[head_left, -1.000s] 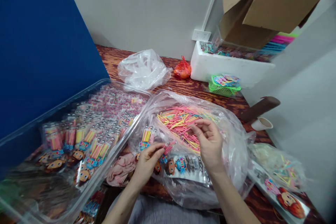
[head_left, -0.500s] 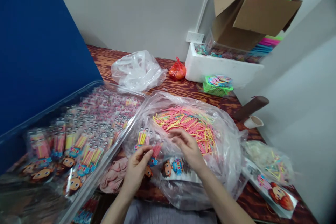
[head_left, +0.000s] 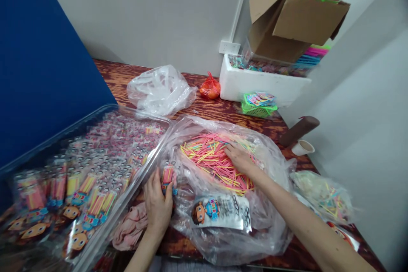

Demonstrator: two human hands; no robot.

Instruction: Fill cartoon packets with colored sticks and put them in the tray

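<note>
My right hand [head_left: 239, 158] reaches into the large clear bag [head_left: 274, 170], its fingertips among the pink and yellow sticks [head_left: 207, 157]; what they pinch, if anything, is too small to tell. Beside the bag's left edge, my left hand [head_left: 158, 202] rests with fingers spread against a small packet of pink and yellow sticks [head_left: 168, 175]. A silver pouch with a cartoon face [head_left: 223, 212] lies on the front of the bag. To the left, a clear plastic tub [head_left: 111, 216] holds many filled packets [head_left: 102, 195].
A pink cloth [head_left: 130, 227] lies by my left wrist. Behind are a crumpled plastic bag [head_left: 162, 89], a red bag of fruit [head_left: 210, 88], a green basket [head_left: 259, 108] and a white foam box [head_left: 255, 83]. A paper cup [head_left: 302, 148] and a bag of sticks [head_left: 325, 195] are right.
My right hand has moved up and right into the loose sticks. My left hand has opened and come down beside the packet. The view has shifted slightly, and the silver pouch is more exposed.
</note>
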